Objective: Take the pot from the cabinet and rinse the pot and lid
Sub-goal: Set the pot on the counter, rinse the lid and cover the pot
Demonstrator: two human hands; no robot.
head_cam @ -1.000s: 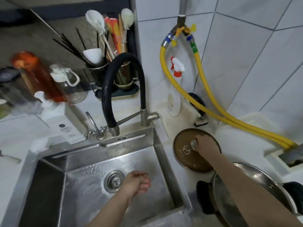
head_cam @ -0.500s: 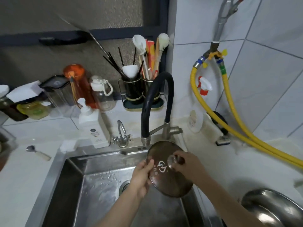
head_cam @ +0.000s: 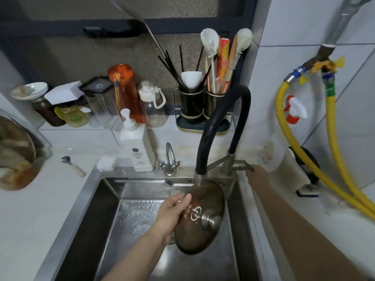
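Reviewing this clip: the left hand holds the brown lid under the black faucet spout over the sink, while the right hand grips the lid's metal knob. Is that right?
Not quite. The left hand does hold the lid under the faucet spout over the sink, but the right hand is not on the knob. The head view shows it reaching the faucet handle at the sink's right rear.
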